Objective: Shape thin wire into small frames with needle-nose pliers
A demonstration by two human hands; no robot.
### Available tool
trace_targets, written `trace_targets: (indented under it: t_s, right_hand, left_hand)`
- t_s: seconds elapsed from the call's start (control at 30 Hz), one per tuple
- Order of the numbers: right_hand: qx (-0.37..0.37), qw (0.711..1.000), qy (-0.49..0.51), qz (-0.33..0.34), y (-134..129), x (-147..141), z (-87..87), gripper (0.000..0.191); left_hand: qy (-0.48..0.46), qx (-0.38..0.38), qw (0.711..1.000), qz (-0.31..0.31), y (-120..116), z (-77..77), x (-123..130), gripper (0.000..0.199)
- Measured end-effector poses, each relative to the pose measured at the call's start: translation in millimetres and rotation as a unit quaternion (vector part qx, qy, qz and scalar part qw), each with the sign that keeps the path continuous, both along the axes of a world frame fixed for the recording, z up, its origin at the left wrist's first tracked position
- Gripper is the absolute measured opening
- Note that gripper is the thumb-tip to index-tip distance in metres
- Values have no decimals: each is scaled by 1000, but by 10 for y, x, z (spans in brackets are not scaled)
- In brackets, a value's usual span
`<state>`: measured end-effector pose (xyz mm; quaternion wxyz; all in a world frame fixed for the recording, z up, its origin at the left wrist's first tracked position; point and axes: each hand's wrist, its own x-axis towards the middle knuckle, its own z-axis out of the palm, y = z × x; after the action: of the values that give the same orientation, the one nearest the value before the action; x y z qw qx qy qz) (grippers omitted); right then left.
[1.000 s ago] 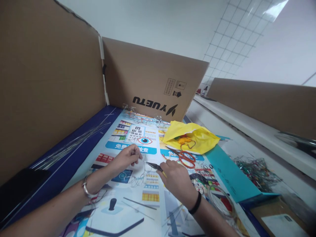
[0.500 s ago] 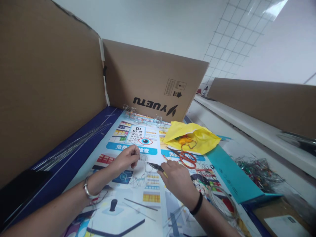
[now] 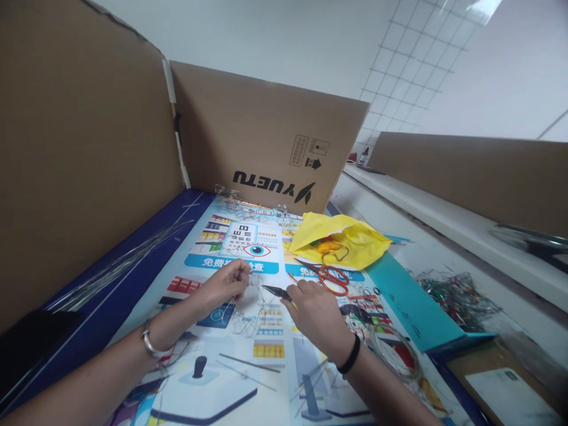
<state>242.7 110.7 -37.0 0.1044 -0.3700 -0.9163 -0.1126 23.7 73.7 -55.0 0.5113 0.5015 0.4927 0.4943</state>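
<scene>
I see upside-down YUETU (image 3: 273,184) and an arrow (image 3: 313,163) on cardboard (image 3: 252,118) at twelve o'clock; the poster (image 3: 235,376) at six shows 免费 (image 3: 212,262) and Es (image 3: 244,228).

The bare left forearm (image 3: 104,370) reaches up from the lower left, and the left hand (image 3: 225,284) curls inward, fingers (image 3: 242,272) bent and pinched together. The right forearm (image 3: 386,383) slants in from the lower right; the right hand (image 3: 317,319), back upward, is wrapped in a grip, near the left but apart.
</scene>
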Motion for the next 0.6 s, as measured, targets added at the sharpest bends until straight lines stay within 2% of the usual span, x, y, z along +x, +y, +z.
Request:
trace_targets:
  t_s: [0.2, 0.37, 0.43, 0.5, 0.6]
  right_hand:
    - [14, 1000, -6, 6, 11, -2, -5, 18]
    - [23, 1000, -14, 11, 20, -3, -8, 18]
    - [26, 999, -17, 16, 17, -4, -9, 18]
    - [25, 999, -17, 22, 9, -7, -6, 17]
    - [22, 999, -20, 25, -6, -13, 6, 16]
  left_hand:
    - [32, -9, 999, -15, -11, 40, 2, 14]
    - [59, -13, 995, -81, -28, 66, -24, 15]
    - [64, -23, 994, -88, -35, 72, -17, 16]
    - [50, -43, 994, -88, -48, 75, 3, 20]
    - [-20, -83, 990, -112, -81, 70, 41, 28]
